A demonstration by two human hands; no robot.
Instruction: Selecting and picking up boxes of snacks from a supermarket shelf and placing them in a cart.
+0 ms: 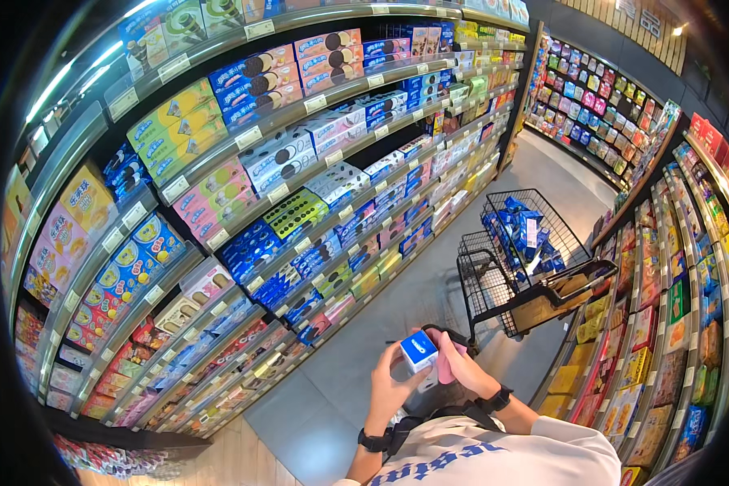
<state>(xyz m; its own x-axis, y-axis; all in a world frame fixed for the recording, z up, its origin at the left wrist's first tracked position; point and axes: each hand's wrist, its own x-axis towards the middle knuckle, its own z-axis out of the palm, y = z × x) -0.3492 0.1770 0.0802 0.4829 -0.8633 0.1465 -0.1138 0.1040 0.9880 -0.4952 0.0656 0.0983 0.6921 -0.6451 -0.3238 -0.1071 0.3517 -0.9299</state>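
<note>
In front of my chest, my left hand [390, 376] grips a blue and white Oreo box [419, 351] by its side, with the blue end facing up. My right hand [462, 363] holds a pink cloth [444, 361] against the right side of the box. Both wrists wear black bands. Just beyond my hands stands a black wire shopping cart [475, 276], with several blue packets [516, 228] in its basket and a brown cardboard box [544, 311] low down near its handle.
Long shelves [316, 103] of boxed biscuits line the left side. Shelves of packaged snacks [638, 364] run along the right. Grey floor tiles [316, 407] lie between them. At the aisle's far end is a wall rack of hanging packets [595, 103].
</note>
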